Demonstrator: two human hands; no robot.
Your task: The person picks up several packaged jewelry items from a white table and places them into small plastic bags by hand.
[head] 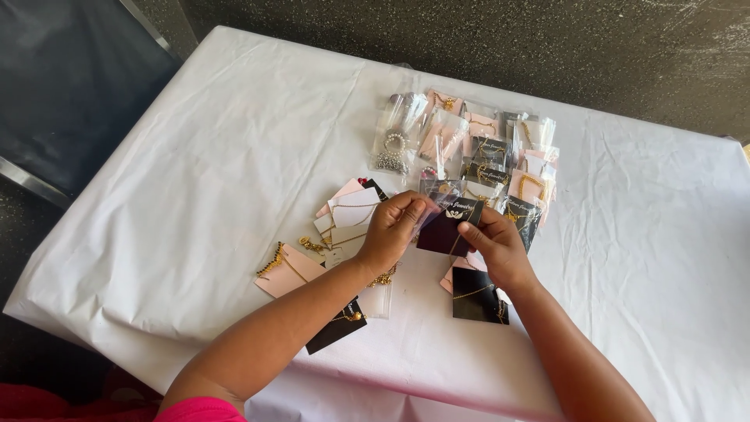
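At table centre, on the white tablecloth (195,180), left hand (393,228) and right hand (495,244) both pinch one black jewellery card (444,231) partly inside a clear plastic sleeve (437,195), fingers closed on its edges. Behind the hands: a heap of clear packets (484,152), each holding a pink or black card with a gold chain; one packet (393,141) holds silver beaded pieces. Near the left wrist lie loose pink cards (291,270) with gold chains; under the right wrist, another black card (478,297).
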